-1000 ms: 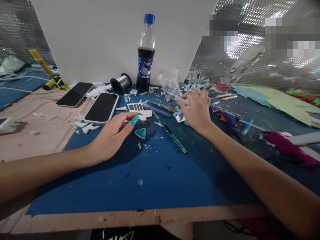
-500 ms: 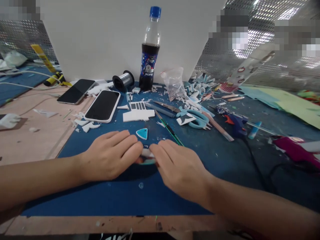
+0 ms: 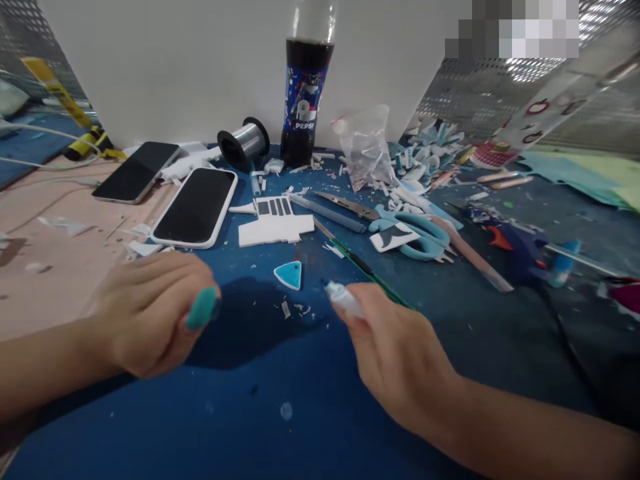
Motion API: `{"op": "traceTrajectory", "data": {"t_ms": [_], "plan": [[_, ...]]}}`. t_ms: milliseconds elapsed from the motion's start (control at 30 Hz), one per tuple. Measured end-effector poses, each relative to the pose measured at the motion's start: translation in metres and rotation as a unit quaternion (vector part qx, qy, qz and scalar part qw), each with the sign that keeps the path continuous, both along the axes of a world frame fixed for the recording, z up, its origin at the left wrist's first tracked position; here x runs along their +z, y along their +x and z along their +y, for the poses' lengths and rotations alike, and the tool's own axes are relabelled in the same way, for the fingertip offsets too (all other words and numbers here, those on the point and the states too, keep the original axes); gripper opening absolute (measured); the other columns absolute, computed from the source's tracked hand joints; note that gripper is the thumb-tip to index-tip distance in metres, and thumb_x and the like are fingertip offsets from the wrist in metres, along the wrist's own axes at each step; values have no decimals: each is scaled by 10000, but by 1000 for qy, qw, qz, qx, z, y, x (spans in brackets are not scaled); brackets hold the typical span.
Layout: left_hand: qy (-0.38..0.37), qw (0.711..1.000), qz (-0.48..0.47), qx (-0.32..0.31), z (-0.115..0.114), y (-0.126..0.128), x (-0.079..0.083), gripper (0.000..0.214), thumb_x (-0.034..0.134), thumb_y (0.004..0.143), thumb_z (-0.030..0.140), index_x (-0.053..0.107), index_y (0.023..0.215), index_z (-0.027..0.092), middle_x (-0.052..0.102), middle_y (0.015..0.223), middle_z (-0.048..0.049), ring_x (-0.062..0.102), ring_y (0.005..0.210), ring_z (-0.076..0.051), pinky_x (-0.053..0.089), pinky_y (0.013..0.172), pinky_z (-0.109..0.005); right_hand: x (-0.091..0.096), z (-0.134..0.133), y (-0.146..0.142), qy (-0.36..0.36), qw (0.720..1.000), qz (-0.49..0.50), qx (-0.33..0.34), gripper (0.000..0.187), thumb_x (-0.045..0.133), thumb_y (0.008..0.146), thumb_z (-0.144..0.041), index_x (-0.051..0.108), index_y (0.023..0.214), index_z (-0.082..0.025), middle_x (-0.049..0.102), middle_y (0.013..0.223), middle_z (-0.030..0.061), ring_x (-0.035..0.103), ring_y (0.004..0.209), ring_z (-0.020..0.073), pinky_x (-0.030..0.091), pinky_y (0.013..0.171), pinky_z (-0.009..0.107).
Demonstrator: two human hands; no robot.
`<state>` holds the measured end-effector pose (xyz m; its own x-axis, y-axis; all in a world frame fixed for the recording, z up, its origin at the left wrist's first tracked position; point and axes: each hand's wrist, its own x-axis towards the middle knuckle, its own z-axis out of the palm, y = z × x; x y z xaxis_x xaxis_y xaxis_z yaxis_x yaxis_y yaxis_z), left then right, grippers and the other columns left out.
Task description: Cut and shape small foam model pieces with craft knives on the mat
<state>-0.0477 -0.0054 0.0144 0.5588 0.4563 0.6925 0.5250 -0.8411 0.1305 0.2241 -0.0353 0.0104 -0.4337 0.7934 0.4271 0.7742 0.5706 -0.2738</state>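
My left hand is closed on a small teal piece pinched at the fingertips, low on the left of the blue mat. My right hand grips a small white tube whose tip points up and left. The hands are apart, with a gap between them. A teal and white triangular piece lies on the mat just beyond that gap. A white cut foam shape lies further back.
Two phones lie at left. A cola bottle, a wire spool and a plastic bag stand against the white board. Teal scissors, a knife, a green pen and a glue gun lie at right.
My right hand came back from the far side with the white tube and met my left hand. The hands have now parted, the left one holding the teal piece. The view has tilted down.
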Motion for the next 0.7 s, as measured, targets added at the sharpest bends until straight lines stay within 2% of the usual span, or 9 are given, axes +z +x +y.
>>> {"op": "traceTrajectory", "data": {"t_ms": [33,100,200,300,367,467,533,600,700], "plan": [[25,998,36,-40,3,2,-2,160,396,919,126,485,806,198,507,695,-22,558,714,-165,481,619,-288,0,3,0,-37,999,27,-14,200,335,999,-215,427,822,-215,422,492,-66,395,343,97,270,345,211],[-18,998,19,-55,9,8,-8,79,399,951,185,454,894,183,578,855,-72,592,870,-203,513,712,-340,0,9,0,-105,990,86,-42,137,362,1013,-278,450,960,-187,400,499,-85,385,332,87,272,330,199],[-82,995,53,4,14,15,-15,326,537,925,481,407,1016,196,582,1136,-144,581,1044,-269,519,831,-433,-3,18,-2,-162,972,168,-25,261,403,1003,-242,348,1243,-155,464,596,-71,435,383,86,332,351,194],[-109,989,78,59,15,23,-16,547,538,848,672,412,1084,194,589,1093,-127,606,973,-273,540,780,-428,-7,27,0,-162,953,255,33,466,432,975,-147,231,1390,-217,455,657,-71,478,438,91,421,401,201],[-119,985,91,89,15,32,-13,569,563,830,664,425,1078,171,588,1036,-118,609,842,-238,543,688,-389,-8,34,2,-211,924,309,80,362,436,990,-182,342,1332,-255,463,646,-78,470,405,76,441,389,196],[-127,982,84,108,15,48,-10,496,644,802,554,440,1029,163,589,975,-103,603,866,-249,542,688,-379,-9,43,5,-304,866,379,114,137,490,986,-289,530,1094,-215,511,634,-57,557,464,93,484,405,199],[-159,981,66,92,15,56,-9,371,657,804,414,446,985,168,591,927,-85,603,835,-226,531,656,-341,-9,49,8,-317,841,420,123,157,542,962,-304,543,1083,-204,530,657,-54,591,510,100,511,442,210],[-205,975,45,79,15,57,-10,282,632,817,317,448,984,183,605,942,-76,611,809,-197,522,638,-310,-9,54,11,-304,834,437,142,206,591,934,-292,549,1111,-195,527,669,-60,606,529,102,534,485,225],[-274,960,31,48,12,50,-11,316,638,835,349,442,1042,213,645,1023,-78,643,847,-196,533,627,-299,-10,58,16,-297,823,453,174,275,643,899,-331,565,1125,-195,581,762,-35,622,553,101,557,548,252]]}}
